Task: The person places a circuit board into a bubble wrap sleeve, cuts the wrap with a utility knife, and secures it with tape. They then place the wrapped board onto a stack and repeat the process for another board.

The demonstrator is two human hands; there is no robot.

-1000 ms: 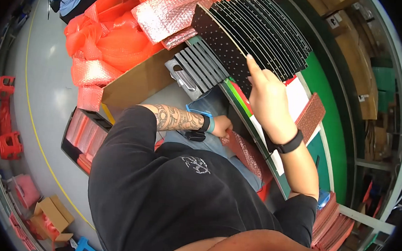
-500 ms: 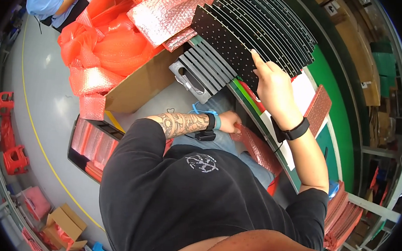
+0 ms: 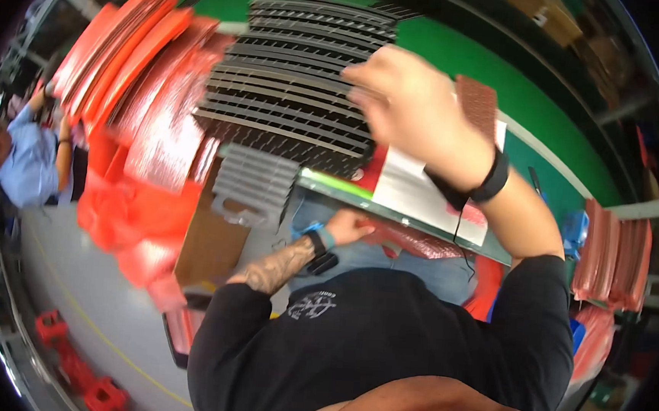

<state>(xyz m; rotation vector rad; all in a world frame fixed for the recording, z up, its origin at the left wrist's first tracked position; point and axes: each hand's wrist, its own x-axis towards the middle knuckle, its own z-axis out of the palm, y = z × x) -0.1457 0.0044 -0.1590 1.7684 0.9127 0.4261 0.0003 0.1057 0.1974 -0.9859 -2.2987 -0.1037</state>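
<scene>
My left hand (image 3: 345, 227), low beside the table edge, is closed on the edge of a pink bubble-wrap bag (image 3: 418, 242). The bag lies over my lap, partly under the table edge. Above the table, my right hand (image 3: 402, 96) is smeared by motion beside the right ends of a row of black perforated panels (image 3: 296, 77). Its index finger and thumb reach toward the panel edges. Whether they grip a panel I cannot make out. A grey slotted piece (image 3: 251, 181) sits at the near left of the panels.
Pink bubble-wrap sheets (image 3: 169, 114) and red foam wrap (image 3: 119, 210) pile up left, over a cardboard box (image 3: 216, 247). White paper (image 3: 415, 185) and a reddish bubble-wrap piece (image 3: 476, 105) lie right of the panels. Another person (image 3: 31, 158) works at far left; red stools (image 3: 106, 396) stand below.
The view has swung, so the panels now sit further left and level. My right hand has shifted from pointing on the front panel to the panels' right ends. My left hand still holds the bag.
</scene>
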